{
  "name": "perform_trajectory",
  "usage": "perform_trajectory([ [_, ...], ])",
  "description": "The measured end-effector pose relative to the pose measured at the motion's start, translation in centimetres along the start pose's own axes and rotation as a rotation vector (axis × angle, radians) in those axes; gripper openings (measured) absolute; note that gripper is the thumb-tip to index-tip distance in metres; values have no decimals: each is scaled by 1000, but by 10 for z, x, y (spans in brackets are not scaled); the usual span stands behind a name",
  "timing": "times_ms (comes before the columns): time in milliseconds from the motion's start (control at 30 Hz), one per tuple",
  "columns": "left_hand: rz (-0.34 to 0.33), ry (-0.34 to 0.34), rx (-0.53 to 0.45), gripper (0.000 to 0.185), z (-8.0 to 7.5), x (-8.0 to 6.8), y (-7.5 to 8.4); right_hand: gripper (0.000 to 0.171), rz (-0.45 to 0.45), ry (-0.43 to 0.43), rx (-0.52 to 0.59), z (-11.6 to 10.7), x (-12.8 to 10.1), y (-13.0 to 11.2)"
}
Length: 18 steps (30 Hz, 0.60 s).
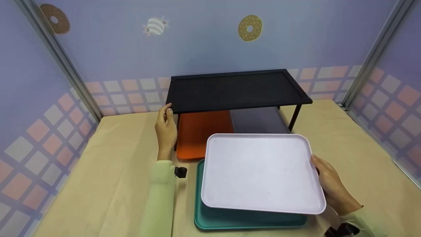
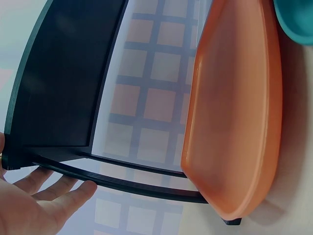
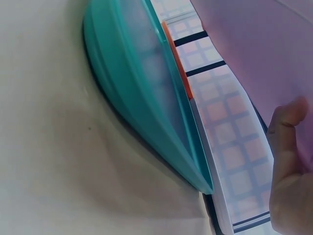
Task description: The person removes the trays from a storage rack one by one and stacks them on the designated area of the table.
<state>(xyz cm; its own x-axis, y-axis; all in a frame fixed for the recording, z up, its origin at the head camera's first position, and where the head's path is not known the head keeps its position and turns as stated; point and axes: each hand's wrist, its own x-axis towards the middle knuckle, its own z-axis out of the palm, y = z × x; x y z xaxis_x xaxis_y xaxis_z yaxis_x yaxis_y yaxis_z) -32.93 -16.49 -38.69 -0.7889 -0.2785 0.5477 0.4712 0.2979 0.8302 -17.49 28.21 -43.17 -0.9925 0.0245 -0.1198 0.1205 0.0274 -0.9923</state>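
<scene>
My right hand [image 1: 332, 184] grips the right edge of a pale lilac-white rectangular tray [image 1: 260, 171], raised and tilted above a teal tray [image 1: 243, 221]. In the right wrist view that tray's underside [image 3: 259, 49] looks pink-lilac, with fingers against it. At the front left corner of a black shelf rack [image 1: 236, 92], my left hand [image 1: 166, 128] holds the edge between thumb and fingers. The left wrist view shows those fingers [image 2: 63, 196] beside the rack's leg. Under the rack lie an orange tray [image 1: 200, 131] and a grey tray [image 1: 260, 120], side by side, their rear parts hidden.
A beige cloth [image 1: 121, 164] covers the table. Behind the rack stands a lilac back wall [image 1: 204, 42] with checks and donut pictures; side walls close both ends. The rack's right front leg [image 1: 295, 118] stands on the cloth.
</scene>
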Motion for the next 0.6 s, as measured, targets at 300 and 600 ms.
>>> perform_trajectory([
  [300,-8,-4,9,36,-1,0,0,67,33,-17,-17,4,1,3],
  [600,-19,-9,3,37,-1,1,-1,61,49,-32,-19,9,1,9],
])
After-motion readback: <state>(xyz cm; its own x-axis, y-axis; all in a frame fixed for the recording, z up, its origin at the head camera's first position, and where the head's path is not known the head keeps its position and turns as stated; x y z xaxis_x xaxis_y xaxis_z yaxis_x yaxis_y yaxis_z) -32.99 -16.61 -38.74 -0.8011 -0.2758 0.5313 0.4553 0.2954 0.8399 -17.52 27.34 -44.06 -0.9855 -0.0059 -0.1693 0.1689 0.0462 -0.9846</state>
